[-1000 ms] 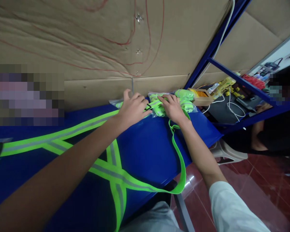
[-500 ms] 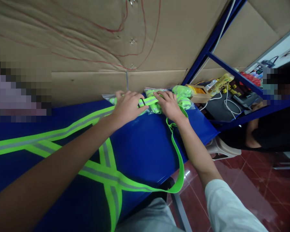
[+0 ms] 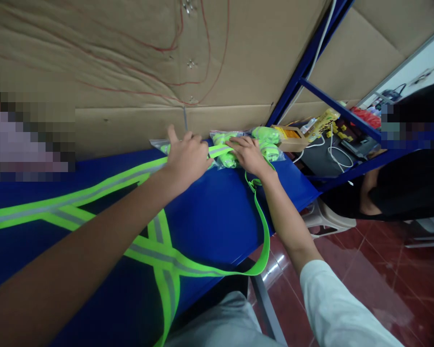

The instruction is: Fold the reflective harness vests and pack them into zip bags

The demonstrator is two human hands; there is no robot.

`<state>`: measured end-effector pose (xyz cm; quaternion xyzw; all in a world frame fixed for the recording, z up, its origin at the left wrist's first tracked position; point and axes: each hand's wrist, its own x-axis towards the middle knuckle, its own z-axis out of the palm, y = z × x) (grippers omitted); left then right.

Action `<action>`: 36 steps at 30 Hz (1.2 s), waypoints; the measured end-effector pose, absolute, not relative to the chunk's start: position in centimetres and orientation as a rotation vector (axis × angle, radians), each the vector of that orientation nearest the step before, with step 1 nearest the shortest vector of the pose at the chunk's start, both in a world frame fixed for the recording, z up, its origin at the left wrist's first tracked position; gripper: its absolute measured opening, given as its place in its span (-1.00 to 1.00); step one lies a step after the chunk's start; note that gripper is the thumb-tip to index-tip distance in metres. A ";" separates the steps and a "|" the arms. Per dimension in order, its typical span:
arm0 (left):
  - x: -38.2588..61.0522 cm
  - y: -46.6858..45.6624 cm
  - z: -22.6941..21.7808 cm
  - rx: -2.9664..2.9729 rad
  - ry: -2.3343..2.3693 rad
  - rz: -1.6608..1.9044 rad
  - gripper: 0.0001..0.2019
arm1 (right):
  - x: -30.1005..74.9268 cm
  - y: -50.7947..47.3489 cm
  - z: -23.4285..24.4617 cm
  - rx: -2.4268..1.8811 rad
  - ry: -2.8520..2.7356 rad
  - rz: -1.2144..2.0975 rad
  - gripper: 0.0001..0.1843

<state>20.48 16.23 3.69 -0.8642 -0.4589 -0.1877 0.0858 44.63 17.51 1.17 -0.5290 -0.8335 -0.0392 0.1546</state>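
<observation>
A neon-green reflective harness [image 3: 166, 258] with grey stripes is spread over the blue table [image 3: 213, 212], its straps crossing near the front. My left hand [image 3: 188, 156] is closed on the long upper strap [image 3: 108, 186], thumb toward the right. Farther along the same strap, my right hand [image 3: 249, 155] grips it with bent fingers. A short taut stretch of strap shows between them. From below my right wrist, a loose strap [image 3: 264, 231] loops down past the table's edge. Bagged green bundles [image 3: 227, 155] lie just behind my hands.
Brown cardboard [image 3: 130, 127] lines the wall behind the table. To the right are an open cardboard box [image 3: 291, 140], a yellow bottle [image 3: 323, 124], white cables and a blue metal frame [image 3: 342, 107]. A person in black [image 3: 412, 188] sits beyond it, near a white stool [image 3: 329, 217].
My left hand has slid over the strap's black slider, which is now hidden, and one finger is raised. My right hand stays on the strap. The whole view has shifted slightly.
</observation>
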 end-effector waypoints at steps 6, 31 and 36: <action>25.7 8.8 3.8 -2.880 -1.357 -0.616 -0.57 | 48.7 12.5 4.6 -1.272 -1.863 0.030 -0.45; 20.4 4.7 1.4 -3.039 -1.935 -0.433 -0.45 | 42.0 5.9 0.2 -1.084 -2.698 0.017 -0.46; 20.8 4.3 2.7 -2.803 -1.399 -0.046 -0.63 | 42.0 6.8 -0.3 -1.044 -2.744 0.068 -0.42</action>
